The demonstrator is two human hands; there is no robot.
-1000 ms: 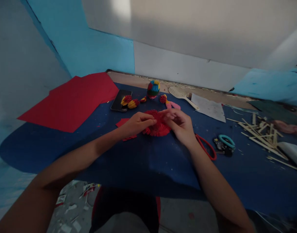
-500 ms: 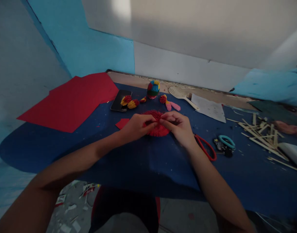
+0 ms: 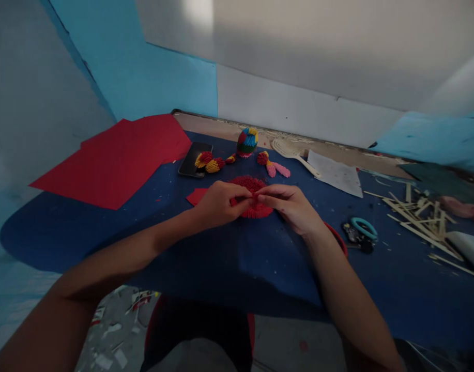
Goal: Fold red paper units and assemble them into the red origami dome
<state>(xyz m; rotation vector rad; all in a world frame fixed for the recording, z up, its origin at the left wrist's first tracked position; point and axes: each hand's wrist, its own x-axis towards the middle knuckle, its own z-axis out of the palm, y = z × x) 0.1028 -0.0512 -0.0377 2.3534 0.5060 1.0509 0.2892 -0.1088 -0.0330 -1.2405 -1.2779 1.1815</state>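
A round red mass of many small folded-paper pieces [image 3: 257, 212] lies on the blue table in front of me. Over it, the fingertips of my left hand [image 3: 222, 204] and my right hand [image 3: 294, 207] meet in a pinch. Between them shows a bit of red paper [image 3: 255, 196], mostly covered by the fingers, so its exact shape is unclear. Just left of the round mass, a small red paper piece [image 3: 195, 196] sticks out behind my left hand. Red handles, probably of a tool [image 3: 339, 238], are partly covered by my right forearm.
Large red sheets [image 3: 105, 165] lie at left, near a phone [image 3: 190, 161]. Folded-paper figures include a multicoloured ball [image 3: 247, 143] and a pink-tailed piece [image 3: 277, 169]. A pale hairbrush [image 3: 299, 157], white paper [image 3: 335, 173], keys with a teal ring [image 3: 364, 228] and wooden sticks [image 3: 426, 222] lie rightward.
My right hand has shifted slightly right and down, its fingers straighter, and its forearm now covers more of the red handles. My left hand stays pinched at nearly the same spot.
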